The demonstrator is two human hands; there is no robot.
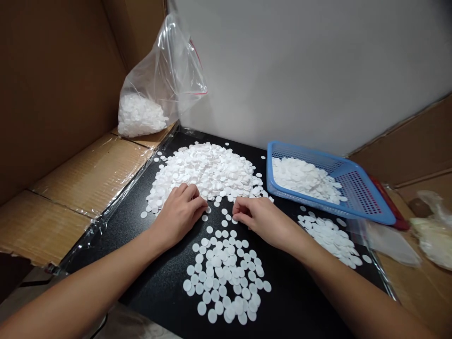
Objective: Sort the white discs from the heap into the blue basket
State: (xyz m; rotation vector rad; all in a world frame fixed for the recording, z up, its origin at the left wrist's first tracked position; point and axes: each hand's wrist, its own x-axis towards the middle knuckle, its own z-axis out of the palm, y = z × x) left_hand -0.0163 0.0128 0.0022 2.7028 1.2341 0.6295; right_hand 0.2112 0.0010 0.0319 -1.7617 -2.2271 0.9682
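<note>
Small flat white discs lie on a black tabletop in a large heap (212,165) at the back and a looser spread (222,278) near me. My left hand (180,212) rests at the heap's front left edge, fingers pinched together, with a white disc (208,210) at the fingertips. Opposite it, my right hand (263,219) is closed in a pinch, thumb and forefinger on another white disc (235,221). Several single discs lie between the two hands. The undersides of both hands are hidden.
A blue plastic basket (383,212) with white discs stands at the right, a smaller disc pile (328,238) before it. A clear bag (143,113) of discs sits on cardboard (88,169) at the back left. A grey wall (300,70) rises behind the black table (148,292).
</note>
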